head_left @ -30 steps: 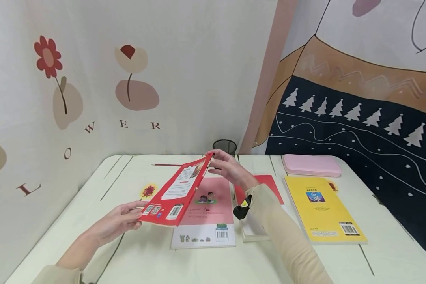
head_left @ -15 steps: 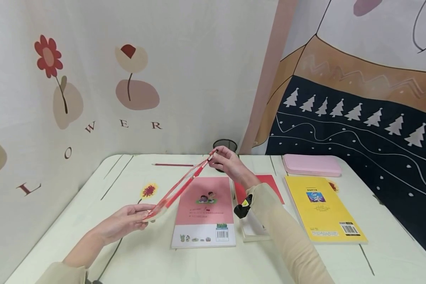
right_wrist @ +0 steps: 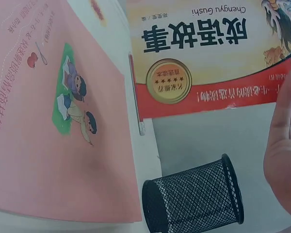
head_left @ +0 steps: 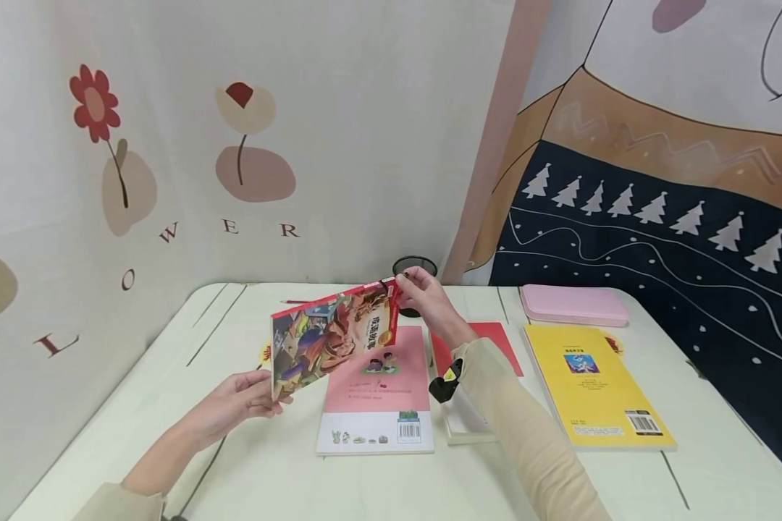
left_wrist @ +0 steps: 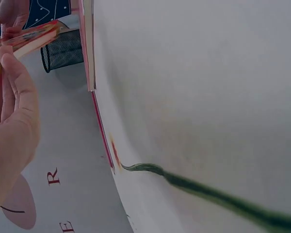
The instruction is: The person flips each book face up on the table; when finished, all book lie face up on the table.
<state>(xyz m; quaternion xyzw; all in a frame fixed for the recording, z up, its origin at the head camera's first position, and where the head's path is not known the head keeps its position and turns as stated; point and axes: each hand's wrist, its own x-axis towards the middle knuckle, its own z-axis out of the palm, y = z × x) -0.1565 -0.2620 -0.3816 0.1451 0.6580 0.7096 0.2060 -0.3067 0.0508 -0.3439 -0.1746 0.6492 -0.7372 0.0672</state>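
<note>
Both hands hold one book (head_left: 335,336) in the air, its illustrated front cover with a red border facing the head camera. The left hand (head_left: 234,405) pinches its lower left corner between thumb and fingers. At the upper right corner, by the red spine, the right hand (head_left: 426,300) pinches it. Beneath the held book lies a pink and white book (head_left: 374,427), partly covered from view. In the right wrist view the held book's cover (right_wrist: 203,53) shows large printed characters. The left wrist view catches the book (left_wrist: 34,41) edge-on above the left thumb.
A red and white book (head_left: 482,347) lies partly under the right forearm. To its right are a yellow book (head_left: 593,391) and a pink case (head_left: 573,304). A black mesh pen holder (right_wrist: 194,196) stands at the back. Behind the held book a pencil (head_left: 293,301) peeks out.
The held book has been turned over: its red back cover with barcode showed before, then its edge, now its illustrated front. The left hand has shifted slightly right.
</note>
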